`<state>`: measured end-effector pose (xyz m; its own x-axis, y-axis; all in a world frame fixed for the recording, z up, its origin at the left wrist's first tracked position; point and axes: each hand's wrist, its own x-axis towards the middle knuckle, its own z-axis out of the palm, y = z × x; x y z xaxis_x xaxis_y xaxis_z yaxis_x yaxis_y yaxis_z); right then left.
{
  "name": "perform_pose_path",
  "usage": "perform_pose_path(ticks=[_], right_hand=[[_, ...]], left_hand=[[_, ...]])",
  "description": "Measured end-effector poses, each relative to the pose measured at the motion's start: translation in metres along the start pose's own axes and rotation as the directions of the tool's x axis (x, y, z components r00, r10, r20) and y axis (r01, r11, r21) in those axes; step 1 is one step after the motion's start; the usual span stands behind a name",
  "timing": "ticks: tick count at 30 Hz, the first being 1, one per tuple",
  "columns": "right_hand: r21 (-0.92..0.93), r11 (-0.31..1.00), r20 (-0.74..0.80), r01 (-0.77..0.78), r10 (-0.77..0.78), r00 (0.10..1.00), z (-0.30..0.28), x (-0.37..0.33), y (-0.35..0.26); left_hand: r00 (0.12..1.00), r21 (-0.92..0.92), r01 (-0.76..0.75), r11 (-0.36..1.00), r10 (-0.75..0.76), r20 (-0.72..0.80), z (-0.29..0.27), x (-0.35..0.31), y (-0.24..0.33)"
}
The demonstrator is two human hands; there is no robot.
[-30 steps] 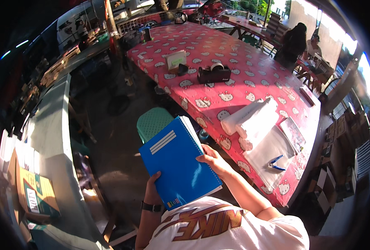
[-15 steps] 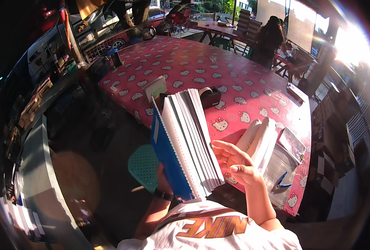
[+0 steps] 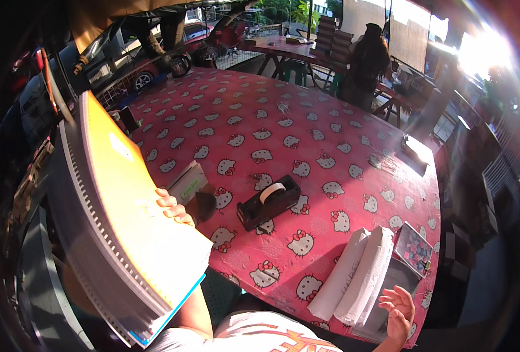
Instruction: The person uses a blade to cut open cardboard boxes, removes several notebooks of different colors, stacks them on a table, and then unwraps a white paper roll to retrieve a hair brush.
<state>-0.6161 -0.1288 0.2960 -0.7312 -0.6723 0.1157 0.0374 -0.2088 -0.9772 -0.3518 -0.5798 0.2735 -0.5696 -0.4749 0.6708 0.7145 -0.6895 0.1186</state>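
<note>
A thick stack of spiral-bound notebooks [image 3: 131, 205] is tilted up on my left side, a yellow cover facing up and a blue one at the bottom. My left hand [image 3: 175, 208] grips it, fingers curled over its right edge; the thumb is hidden. Low on the right, my right hand [image 3: 398, 308] is empty, its fingers apart and slightly bent. It hovers over a clear plastic sheet or bag [image 3: 392, 287], beside two white rolled bundles [image 3: 354, 276]. A small clear case [image 3: 413, 249] with colourful contents lies just beyond.
A black tape dispenser [image 3: 269, 202] and a small box with a green label [image 3: 189, 185] stand on the pink patterned tablecloth [image 3: 295, 152]. At the far side a person [image 3: 365, 67] is near another table [image 3: 286, 47]. Strong sunlight glares at upper right.
The notebook stack has swung left and turned, now showing its yellow cover. My right hand has left the stack's side and moved right and down. The tape dispenser has come into full view.
</note>
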Motion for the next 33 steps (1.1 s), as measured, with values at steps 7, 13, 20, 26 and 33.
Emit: perform_pose_path(ticks=[7,13,20,26,33], right_hand=[[-0.023,0.993,-0.019,-0.116,0.116,0.993,0.011,0.073,-0.005],[-0.146,0.988,-0.026,-0.053,0.049,0.998,0.039,0.143,0.000],[-0.247,0.964,-0.115,-0.101,0.074,0.991,0.050,0.154,0.004],[-0.193,0.981,-0.086,0.016,-0.033,0.996,0.034,0.123,-0.007],[-0.278,0.960,-0.199,0.024,-0.082,0.977,0.028,0.072,-0.013]], left_hand=[[0.934,-0.036,-0.305,0.952,0.292,-0.208,-0.024,0.053,0.022],[0.896,-0.061,-0.402,0.914,0.379,-0.229,-0.090,0.074,0.053],[0.919,-0.006,-0.275,0.961,0.261,-0.297,-0.154,0.119,0.059],[0.746,0.341,-0.162,0.926,0.341,-0.572,-0.210,0.136,0.031],[0.449,0.611,0.288,0.738,0.460,-0.766,-0.278,0.143,0.014]])
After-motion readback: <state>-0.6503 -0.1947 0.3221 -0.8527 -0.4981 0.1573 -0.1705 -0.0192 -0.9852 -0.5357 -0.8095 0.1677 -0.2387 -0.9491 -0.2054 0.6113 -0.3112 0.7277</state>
